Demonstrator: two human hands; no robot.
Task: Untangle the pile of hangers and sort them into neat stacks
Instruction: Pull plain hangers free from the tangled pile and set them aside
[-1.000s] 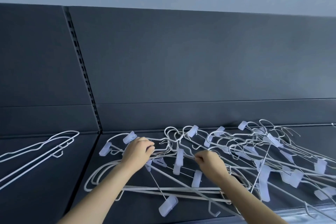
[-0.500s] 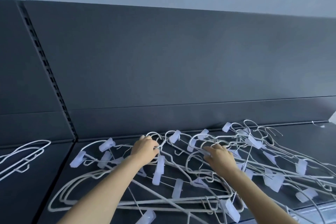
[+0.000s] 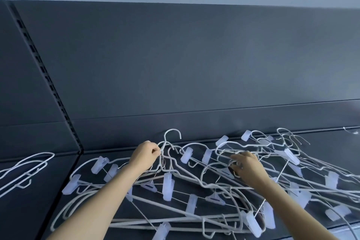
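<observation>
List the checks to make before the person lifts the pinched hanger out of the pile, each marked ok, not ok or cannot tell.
1. Left hand pinches the hanger below its hook: ok.
2. Hanger free of the pile: not ok, wires cross it.
3. Right hand holds wires in the pile: ok.
4. Hanger's lower bar clear of snags: cannot tell.
5. Sorted stack lies apart at left: ok.

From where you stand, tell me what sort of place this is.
Probably a shop or stockroom: a dark shelf with a slotted upright in its back panel, piled with white clip hangers.
</observation>
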